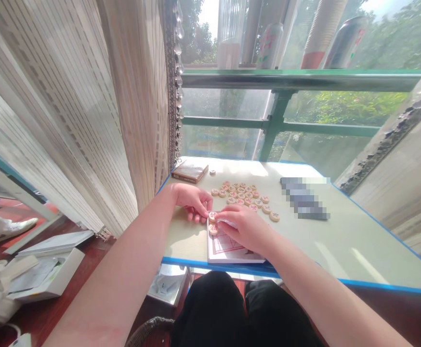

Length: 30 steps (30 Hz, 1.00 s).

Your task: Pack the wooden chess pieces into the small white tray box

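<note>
My left hand (193, 200) rests on the pale table (340, 241), fingers curled down, its fingertips beside a round wooden chess piece (212, 216). A second piece (213, 229) lies on the edge of a folded white board with red lines (227, 248). My right hand (244, 226) lies over that board with its fingers bent round something white that I cannot make out. Just beyond both hands sits a cluster of several round wooden pieces (243, 195) with red and dark characters.
A brown wooden box (190, 171) lies at the table's far left corner with one loose piece beside it. A blurred dark patch (304, 197) sits at the right. A striped curtain (87, 120) hangs left; glass and a green railing (297, 79) stand behind. Boxes lie on the floor.
</note>
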Tool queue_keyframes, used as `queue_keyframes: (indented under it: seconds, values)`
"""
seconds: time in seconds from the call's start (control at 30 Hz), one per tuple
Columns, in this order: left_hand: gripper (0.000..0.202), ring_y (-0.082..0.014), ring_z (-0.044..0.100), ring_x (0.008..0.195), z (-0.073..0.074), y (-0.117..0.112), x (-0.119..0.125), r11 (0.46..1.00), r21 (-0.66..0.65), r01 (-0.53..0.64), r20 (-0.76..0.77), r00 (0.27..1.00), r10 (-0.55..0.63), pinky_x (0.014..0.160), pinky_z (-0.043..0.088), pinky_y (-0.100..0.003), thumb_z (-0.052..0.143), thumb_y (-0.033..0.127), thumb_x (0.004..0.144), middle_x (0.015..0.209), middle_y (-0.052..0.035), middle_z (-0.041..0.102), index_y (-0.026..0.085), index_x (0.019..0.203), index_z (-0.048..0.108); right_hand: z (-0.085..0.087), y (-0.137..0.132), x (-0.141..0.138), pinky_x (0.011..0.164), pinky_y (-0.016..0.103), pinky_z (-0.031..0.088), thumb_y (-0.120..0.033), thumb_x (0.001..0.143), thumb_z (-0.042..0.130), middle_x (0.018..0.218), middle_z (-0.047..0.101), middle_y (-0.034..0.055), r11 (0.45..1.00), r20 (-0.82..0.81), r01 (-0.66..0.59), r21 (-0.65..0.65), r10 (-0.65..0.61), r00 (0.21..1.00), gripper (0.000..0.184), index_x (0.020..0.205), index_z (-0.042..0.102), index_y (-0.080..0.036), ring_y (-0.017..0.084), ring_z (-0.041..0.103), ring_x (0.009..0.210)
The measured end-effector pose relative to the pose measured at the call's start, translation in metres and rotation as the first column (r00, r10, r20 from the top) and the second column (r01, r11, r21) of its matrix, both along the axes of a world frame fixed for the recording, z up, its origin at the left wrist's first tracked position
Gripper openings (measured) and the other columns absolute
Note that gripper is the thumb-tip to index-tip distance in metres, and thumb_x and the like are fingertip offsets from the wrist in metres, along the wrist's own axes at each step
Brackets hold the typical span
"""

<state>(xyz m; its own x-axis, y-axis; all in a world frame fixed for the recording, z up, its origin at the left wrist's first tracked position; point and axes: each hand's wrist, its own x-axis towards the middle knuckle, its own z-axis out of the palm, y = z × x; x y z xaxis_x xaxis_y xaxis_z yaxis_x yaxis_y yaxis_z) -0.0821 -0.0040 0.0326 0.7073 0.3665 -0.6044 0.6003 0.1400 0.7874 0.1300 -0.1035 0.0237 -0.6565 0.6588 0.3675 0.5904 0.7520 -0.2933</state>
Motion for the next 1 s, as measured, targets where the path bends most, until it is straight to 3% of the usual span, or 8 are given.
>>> queue_keyframes:
  seconds: [0.2,0.33,0.5,0.6,0.67,0.83,0.9,1.0]
  values:
    - [0.035,-0.0115,0.065,0.061,0.000,0.000,-0.001,1.000,-0.018,-0.019,0.005,1.000,0.019,0.047,0.050,-0.018,0.081,0.025,0.061,0.073,-0.0008,0.070,0.016,0.086,0.058,-0.002,0.002,0.001,0.073,0.028,0.046,-0.016,0.086,0.054,0.089,0.068,0.0069,0.999,0.009,-0.001,0.034,0.001,1.000,0.020,0.091,0.072,-0.020,0.017,0.061,0.081]
    - [0.033,-0.0114,0.065,0.060,0.002,0.000,0.000,1.000,-0.025,0.000,0.015,1.000,0.001,0.046,0.049,-0.018,0.080,0.024,0.062,0.074,-0.0012,0.071,0.016,0.086,0.059,-0.003,0.000,0.001,0.071,0.027,0.047,-0.018,0.084,0.057,0.083,0.070,0.0053,0.998,-0.108,0.044,0.035,-0.040,0.993,0.016,0.088,0.072,-0.020,0.016,0.062,0.076]
    - [0.031,-0.0121,0.065,0.059,0.003,-0.001,0.002,1.000,-0.020,0.001,0.010,1.000,-0.001,0.044,0.049,-0.018,0.080,0.025,0.063,0.073,-0.0012,0.070,0.015,0.084,0.059,0.008,0.003,0.011,0.068,0.026,0.047,-0.012,0.076,0.055,0.073,0.071,0.0016,0.962,-0.348,0.274,-0.016,-0.262,0.900,0.019,0.077,0.072,-0.021,0.014,0.062,0.065]
    - [0.034,-0.0127,0.066,0.059,0.001,-0.001,0.001,1.000,-0.022,-0.016,0.007,1.000,0.016,0.044,0.050,-0.019,0.081,0.025,0.061,0.073,-0.0015,0.071,0.016,0.085,0.058,0.021,0.020,0.026,0.061,0.025,0.046,-0.015,0.074,0.053,0.067,0.070,0.0009,0.916,-0.334,0.374,-0.144,-0.401,0.853,0.019,0.073,0.072,-0.020,0.014,0.061,0.061]
    - [0.034,-0.0133,0.066,0.059,0.000,-0.001,0.000,0.999,-0.017,-0.028,0.019,0.999,0.028,0.045,0.050,-0.020,0.081,0.024,0.061,0.072,-0.0010,0.070,0.016,0.085,0.058,0.028,0.035,0.039,0.057,0.024,0.045,-0.015,0.073,0.052,0.068,0.070,0.0020,0.890,-0.240,0.386,-0.242,-0.440,0.865,0.020,0.074,0.072,-0.018,0.014,0.061,0.061]
    - [0.034,-0.0134,0.066,0.058,-0.002,-0.002,-0.001,0.999,-0.021,-0.045,-0.003,0.999,0.045,0.045,0.051,-0.020,0.080,0.025,0.062,0.072,-0.0008,0.070,0.017,0.085,0.057,0.030,0.053,0.068,0.064,0.024,0.045,-0.012,0.072,0.049,0.076,0.070,0.0031,0.951,-0.181,0.295,-0.097,-0.308,0.934,0.024,0.076,0.072,-0.017,0.013,0.060,0.067]
    - [0.034,-0.0132,0.066,0.059,-0.001,-0.003,0.000,0.998,-0.025,-0.054,-0.019,0.998,0.053,0.045,0.051,-0.020,0.080,0.024,0.062,0.073,-0.0010,0.071,0.017,0.085,0.056,0.030,0.049,0.074,0.061,0.023,0.044,-0.012,0.071,0.050,0.074,0.069,0.0026,0.969,-0.112,0.201,-0.145,-0.218,0.970,0.022,0.076,0.071,-0.017,0.012,0.059,0.065]
    - [0.034,-0.0133,0.066,0.060,-0.001,-0.003,0.001,0.998,-0.020,-0.068,-0.031,0.997,0.067,0.046,0.051,-0.020,0.080,0.023,0.061,0.072,-0.0008,0.070,0.017,0.084,0.056,0.036,0.040,0.079,0.052,0.020,0.039,-0.014,0.070,0.053,0.064,0.066,-0.0003,0.951,0.038,0.107,-0.292,-0.100,0.994,0.019,0.074,0.072,-0.018,0.010,0.054,0.055]
